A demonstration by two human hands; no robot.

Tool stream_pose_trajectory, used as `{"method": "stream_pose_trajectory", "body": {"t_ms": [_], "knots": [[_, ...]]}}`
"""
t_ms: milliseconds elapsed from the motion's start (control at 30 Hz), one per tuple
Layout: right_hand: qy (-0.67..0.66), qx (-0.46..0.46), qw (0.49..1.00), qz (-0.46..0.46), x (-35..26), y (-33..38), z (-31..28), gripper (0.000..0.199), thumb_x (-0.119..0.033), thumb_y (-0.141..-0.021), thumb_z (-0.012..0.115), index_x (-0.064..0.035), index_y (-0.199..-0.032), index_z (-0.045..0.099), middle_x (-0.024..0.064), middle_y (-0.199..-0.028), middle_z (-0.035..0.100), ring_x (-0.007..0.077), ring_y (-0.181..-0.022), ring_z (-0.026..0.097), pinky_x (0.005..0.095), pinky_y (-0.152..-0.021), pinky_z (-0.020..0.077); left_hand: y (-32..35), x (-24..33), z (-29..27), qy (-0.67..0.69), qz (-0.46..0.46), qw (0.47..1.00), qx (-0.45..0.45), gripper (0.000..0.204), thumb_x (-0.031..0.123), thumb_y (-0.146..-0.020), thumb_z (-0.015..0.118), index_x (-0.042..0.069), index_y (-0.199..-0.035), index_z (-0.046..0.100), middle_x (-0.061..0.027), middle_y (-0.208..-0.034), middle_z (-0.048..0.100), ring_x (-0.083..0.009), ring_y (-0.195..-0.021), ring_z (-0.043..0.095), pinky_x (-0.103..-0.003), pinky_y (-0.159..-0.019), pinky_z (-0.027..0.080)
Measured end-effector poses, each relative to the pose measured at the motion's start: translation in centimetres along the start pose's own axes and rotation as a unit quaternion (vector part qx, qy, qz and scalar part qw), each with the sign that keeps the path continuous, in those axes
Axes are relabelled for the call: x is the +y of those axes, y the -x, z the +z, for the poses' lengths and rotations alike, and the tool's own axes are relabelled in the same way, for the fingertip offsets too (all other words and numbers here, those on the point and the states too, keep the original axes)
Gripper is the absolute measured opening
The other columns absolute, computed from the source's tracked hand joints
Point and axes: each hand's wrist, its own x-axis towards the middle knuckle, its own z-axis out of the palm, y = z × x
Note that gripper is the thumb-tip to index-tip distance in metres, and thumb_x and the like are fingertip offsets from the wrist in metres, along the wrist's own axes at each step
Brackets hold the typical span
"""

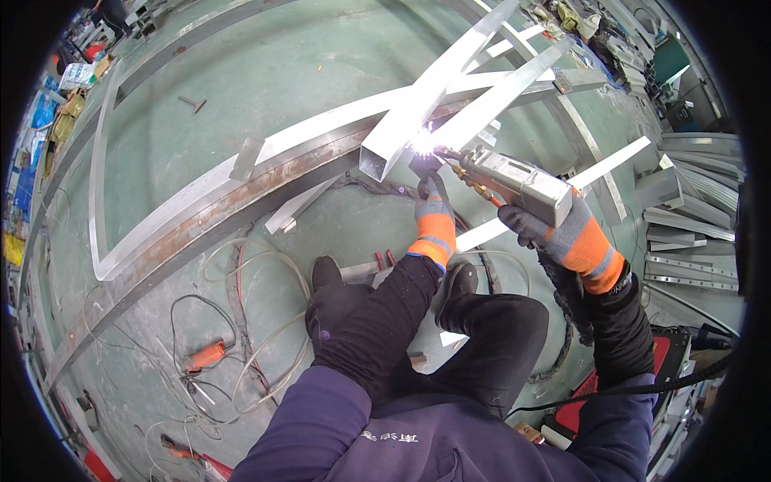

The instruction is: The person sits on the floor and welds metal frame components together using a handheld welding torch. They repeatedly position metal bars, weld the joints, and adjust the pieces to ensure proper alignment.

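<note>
My right hand (574, 237), in a grey and orange glove, is wrapped round a boxy silver welding gun (522, 183). At the gun's tip a bright white weld spot (426, 143) glares and throws sparks. My left hand (434, 221), gloved alike, reaches up just below the glare, its fingers closed at a small dark piece (423, 165); glare hides exactly what they grip. Beside the spot lies a square metal tube (401, 120) with its open end toward me. A second metal tube (514, 92) slants away to the upper right.
A long curved metal frame (209, 193) crosses the floor in front of me. Cables and hoses (257, 313) loop at the left, near an orange-handled tool (207, 356). A hammer (193, 104) lies farther off. Metal profiles (695, 217) are stacked at the right, behind a red-topped case (578, 402).
</note>
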Motion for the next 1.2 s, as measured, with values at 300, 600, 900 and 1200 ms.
{"method": "stream_pose_trajectory", "body": {"t_ms": [300,600,900,1200], "knots": [[-0.014,0.016,0.999,0.032,0.6,0.8,-0.6,0.044,-0.02,-0.087,0.076,0.0009,-0.122,0.063,0.0055,-0.081,0.068,0.0071,-0.064,0.059,0.0254,-0.058,0.05,1.1,5.5,4.6,-0.125,-0.293,0.94,0.119,0.052,0.046,-0.098,0.057,0.002,-0.124,0.06,-0.0099,-0.109,0.065,-0.0252,-0.094,0.058,-0.035,-0.083,0.046],[-0.051,0.012,0.995,0.082,0.8,2.5,-1.2,0.045,-0.016,-0.086,0.077,0.0013,-0.125,0.061,0.0013,-0.08,0.067,0.006,-0.066,0.059,0.0237,-0.059,0.0495,2.0,6.1,4.5,-0.028,-0.246,0.964,0.099,0.046,0.039,-0.1,0.056,0.001,-0.126,0.058,-0.0122,-0.116,0.065,-0.0259,-0.1,0.06,-0.032,-0.086,0.047],[0.011,0.114,0.993,-0.001,1.7,6.9,-3.8,0.041,-0.022,-0.089,0.075,0.0005,-0.121,0.064,0.0032,-0.076,0.066,0.0086,-0.063,0.06,0.0261,-0.057,0.0492,2.4,9.4,4.0,-0.027,-0.319,0.945,-0.071,0.076,0.06,-0.099,0.035,0.014,-0.157,0.018,-0.0114,-0.163,0.018,-0.0312,-0.148,0.018,-0.044,-0.121,0.014],[-0.015,0.359,0.925,0.127,3.9,19.9,-7.9,0.031,-0.024,-0.087,0.076,-0.0019,-0.109,0.071,0.007,-0.077,0.068,0.013,-0.067,0.066,0.0262,-0.058,0.0522,2.2,12.0,2.3,-0.162,-0.365,0.901,-0.167,0.078,0.053,-0.1,0.046,0.005,-0.155,0.02,-0.0263,-0.153,0.031,-0.0366,-0.142,0.035,-0.047,-0.117,0.028]]}}
